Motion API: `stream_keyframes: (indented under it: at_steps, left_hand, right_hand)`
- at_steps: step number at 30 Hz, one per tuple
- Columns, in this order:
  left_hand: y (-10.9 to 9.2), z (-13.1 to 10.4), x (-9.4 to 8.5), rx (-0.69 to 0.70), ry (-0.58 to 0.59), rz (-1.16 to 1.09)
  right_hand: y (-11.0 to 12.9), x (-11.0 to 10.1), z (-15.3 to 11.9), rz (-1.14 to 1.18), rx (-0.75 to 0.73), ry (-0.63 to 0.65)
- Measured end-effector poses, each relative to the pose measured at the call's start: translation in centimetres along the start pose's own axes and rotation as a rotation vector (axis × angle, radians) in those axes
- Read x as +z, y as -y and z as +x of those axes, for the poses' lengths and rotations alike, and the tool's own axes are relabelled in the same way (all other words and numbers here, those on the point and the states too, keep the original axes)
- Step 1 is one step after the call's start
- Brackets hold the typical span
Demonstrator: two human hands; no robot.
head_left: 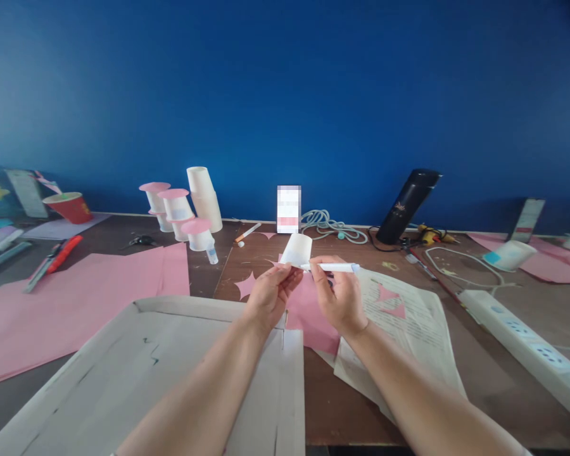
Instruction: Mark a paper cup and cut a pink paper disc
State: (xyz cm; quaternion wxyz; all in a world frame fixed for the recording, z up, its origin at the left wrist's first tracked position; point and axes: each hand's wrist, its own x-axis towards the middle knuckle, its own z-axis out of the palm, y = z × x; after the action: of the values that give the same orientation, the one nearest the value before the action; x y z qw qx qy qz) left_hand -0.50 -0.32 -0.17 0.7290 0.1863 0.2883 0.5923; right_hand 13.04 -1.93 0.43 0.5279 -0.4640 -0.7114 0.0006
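Both hands (308, 292) close tog.: L pinching white cup (297, 249), R apparently gripping pen (335, 268).

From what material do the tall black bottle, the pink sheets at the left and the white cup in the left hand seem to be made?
The bottle: probably smooth coated metal, from its even dark sheen; hard plastic is possible.
The pink sheets: matt paper or thin card, from their flat, thin edges.
The white cup: likely paper, from its matt, opaque wall.
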Motion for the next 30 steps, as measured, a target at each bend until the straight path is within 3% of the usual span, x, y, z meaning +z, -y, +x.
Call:
stream_keyframes:
  at_steps: [7,27,30]
  left_hand:
    - [0.07,0.00,-0.05,-0.012,-0.016,-0.011]
    - [-0.15,0.04,0.08,-0.034,-0.041,-0.044]
    - [-0.23,-0.03,0.16,-0.038,-0.037,-0.058]
  right_hand:
    - [-0.25,0.16,0.01,-0.026,0.023,-0.070]
    - [-0.03,0.16,-0.20,0.016,0.028,-0.017]
    - [-0.18,0.12,-0.18,0.047,0.042,-0.059]
